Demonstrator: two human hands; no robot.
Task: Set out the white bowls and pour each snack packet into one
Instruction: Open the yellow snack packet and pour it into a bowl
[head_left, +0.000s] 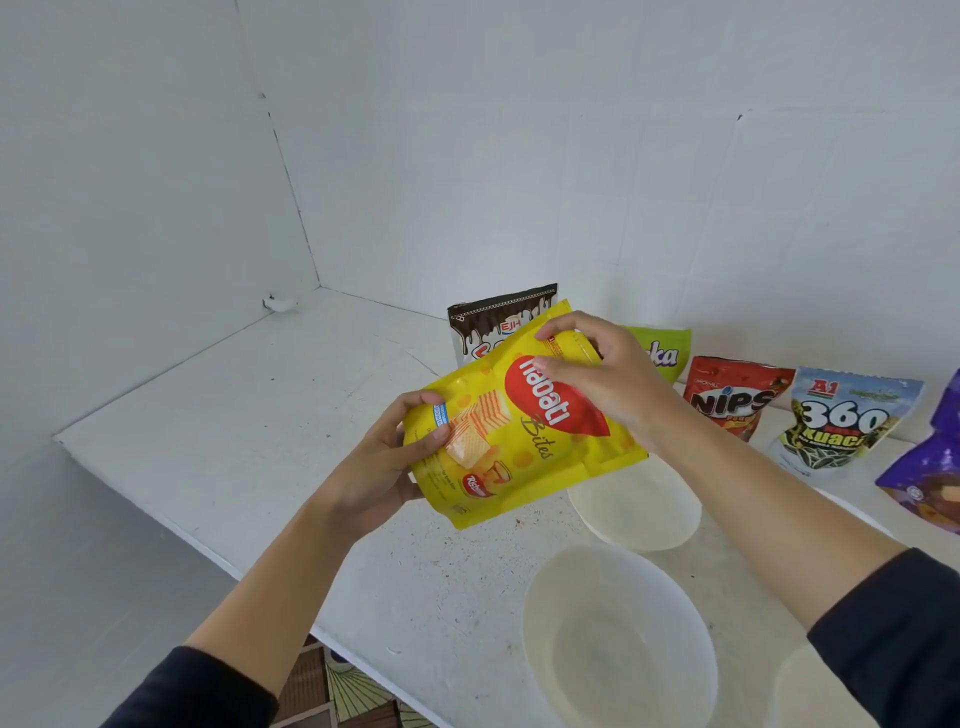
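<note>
A yellow Nabati Bites packet hangs tilted above the white counter. My left hand grips its lower left side. My right hand pinches its top edge at the upper right. Beneath the packet's right corner sits a white bowl, partly hidden by my right forearm. A second, larger white bowl stands nearer to me. The rim of a third bowl shows behind my right sleeve.
Against the tiled back wall stand a brown-and-white packet, a green packet, a red Nips packet, a 360 Kuaci packet and a purple packet. The counter's front edge runs diagonally at lower left.
</note>
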